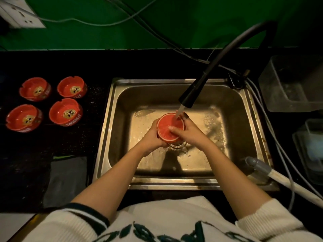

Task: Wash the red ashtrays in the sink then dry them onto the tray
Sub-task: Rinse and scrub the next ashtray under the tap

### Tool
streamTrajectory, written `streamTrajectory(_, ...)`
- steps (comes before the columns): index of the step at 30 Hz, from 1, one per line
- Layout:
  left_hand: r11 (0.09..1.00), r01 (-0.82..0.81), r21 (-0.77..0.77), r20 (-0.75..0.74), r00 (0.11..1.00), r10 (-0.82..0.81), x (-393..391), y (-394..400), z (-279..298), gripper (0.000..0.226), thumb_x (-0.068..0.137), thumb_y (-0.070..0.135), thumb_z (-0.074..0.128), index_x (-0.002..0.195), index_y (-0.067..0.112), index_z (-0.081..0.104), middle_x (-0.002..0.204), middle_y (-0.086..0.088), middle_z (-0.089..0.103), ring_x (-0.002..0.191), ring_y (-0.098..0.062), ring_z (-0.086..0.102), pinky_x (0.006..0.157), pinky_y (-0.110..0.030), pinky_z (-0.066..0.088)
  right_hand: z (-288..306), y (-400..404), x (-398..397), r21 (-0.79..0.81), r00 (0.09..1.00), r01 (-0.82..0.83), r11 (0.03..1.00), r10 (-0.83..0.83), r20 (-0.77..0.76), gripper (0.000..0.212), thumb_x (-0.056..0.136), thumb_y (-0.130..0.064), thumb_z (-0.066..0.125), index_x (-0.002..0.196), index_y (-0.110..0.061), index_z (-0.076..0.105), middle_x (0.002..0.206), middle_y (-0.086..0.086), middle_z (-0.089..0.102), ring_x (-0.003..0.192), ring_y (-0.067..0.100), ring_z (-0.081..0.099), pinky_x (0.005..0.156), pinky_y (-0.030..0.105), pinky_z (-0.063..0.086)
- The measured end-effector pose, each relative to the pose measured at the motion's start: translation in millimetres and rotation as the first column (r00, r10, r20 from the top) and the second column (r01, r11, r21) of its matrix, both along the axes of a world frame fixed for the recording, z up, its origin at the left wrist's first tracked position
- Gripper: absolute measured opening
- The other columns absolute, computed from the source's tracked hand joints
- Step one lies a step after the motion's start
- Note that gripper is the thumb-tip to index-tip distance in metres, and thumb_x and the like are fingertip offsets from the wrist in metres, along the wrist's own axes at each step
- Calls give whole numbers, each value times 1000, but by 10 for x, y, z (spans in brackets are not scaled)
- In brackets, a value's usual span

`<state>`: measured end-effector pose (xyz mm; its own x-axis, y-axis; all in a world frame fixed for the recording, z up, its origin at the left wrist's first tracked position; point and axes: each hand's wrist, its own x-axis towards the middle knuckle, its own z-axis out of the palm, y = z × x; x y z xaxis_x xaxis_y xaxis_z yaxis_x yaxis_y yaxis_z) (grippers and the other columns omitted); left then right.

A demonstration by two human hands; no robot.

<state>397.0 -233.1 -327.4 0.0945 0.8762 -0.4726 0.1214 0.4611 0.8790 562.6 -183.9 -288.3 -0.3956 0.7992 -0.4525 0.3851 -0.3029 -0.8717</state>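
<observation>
Both hands [153,135] [188,131] hold a red ashtray [168,127] in the wet sink [227,95].

Dim overall, with one warm pool of light falling from above onto the sink [176,100] at frame centre, glinting off its wet steel floor and rim. Hard dark shadows under the forearms at lower centre; deep black swallowing the counter [52,145] at left and right. Soft and smeared toward the corners, straight edges bowed by the wide lens, the upper-left socket [21,16] blurred.
</observation>
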Motion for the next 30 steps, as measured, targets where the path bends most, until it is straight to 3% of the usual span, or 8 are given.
streamTrajectory(3, 996, 25, 85, -79, 997, -18, -3, 1, 26, 104, 62, 1, 85, 140, 34, 25, 131, -3, 46, 120, -22, 53, 85, -29, 56, -87, -83, -2, 138, 988, -69, 988, 49, 146, 96, 68, -35, 84, 144, -32, 25, 137, 1, 38, 123, 17, 44, 103, 37, 43)
streamTrajectory(7, 964, 136, 230, -183, 979, -94, -19, 107, 171, 110, 54, 21, 88, 145, 23, 26, 137, 2, 43, 118, -6, 51, 91, -14, 47, -182, -135, 79, 160, 994, -71, 985, 56, 98, 130, 51, -31, 94, 147, -32, 7, 144, -1, 26, 132, 16, 34, 109, 34, 35)
streamTrajectory(10, 935, 254, 249, -248, 949, -192, -40, 193, 279, 111, 55, 21, 86, 147, 18, 25, 138, 1, 42, 120, -8, 49, 96, -17, 45, -167, -157, 115, 164, 998, -51, 985, 43, 52, 129, 51, -22, 95, 144, -33, 6, 141, -6, 27, 128, 11, 34, 103, 25, 34)
streamTrajectory(13, 922, 308, 236, -255, 935, -247, -62, 255, 329, 108, 58, 0, 88, 146, 15, 28, 133, 4, 43, 116, -2, 48, 93, -7, 42, -183, -126, 145, 136, 1000, -14, 991, 14, 0, 123, 53, -14, 94, 142, -30, 12, 137, -7, 31, 126, 10, 37, 98, 19, 35)
streamTrajectory(17, 941, 293, 169, -200, 945, -258, -83, 246, 344, 104, 60, -9, 84, 144, 17, 29, 129, 5, 44, 114, -4, 50, 88, -11, 48, -138, -27, 215, 37, 996, -94, 995, 94, -7, 112, 54, -12, 93, 135, -36, 20, 131, -7, 42, 120, 11, 46, 89, 13, 39)
streamTrajectory(20, 960, 250, 126, -143, 962, -232, -76, 179, 295, 106, 61, -15, 82, 141, 22, 25, 123, 12, 42, 109, -1, 50, 79, -10, 50, -51, 63, 238, 7, 986, -165, 986, 165, 28, 107, 57, -10, 91, 137, -30, 24, 119, -15, 45, 111, 5, 49, 82, 7, 41)
streamTrajectory(26, 972, 139, 188, -144, 983, -113, -8, 138, 168, 114, 53, -4, 91, 142, 25, 25, 137, -2, 44, 123, -16, 50, 86, -12, 48, 30, 61, 167, 197, 978, -177, 964, 150, 144, 114, 51, -20, 94, 141, -25, 25, 130, -5, 43, 119, 11, 45, 94, 20, 37)
streamTrajectory(30, 954, 147, 260, -192, 977, -98, 11, 147, 201, 110, 49, 17, 90, 142, 24, 31, 133, 10, 47, 119, -2, 51, 91, -14, 46, -32, -101, 99, 355, 976, -111, 928, 34, 216, 120, 52, -28, 94, 146, -26, 18, 138, -1, 34, 121, 8, 37, 97, 20, 32)
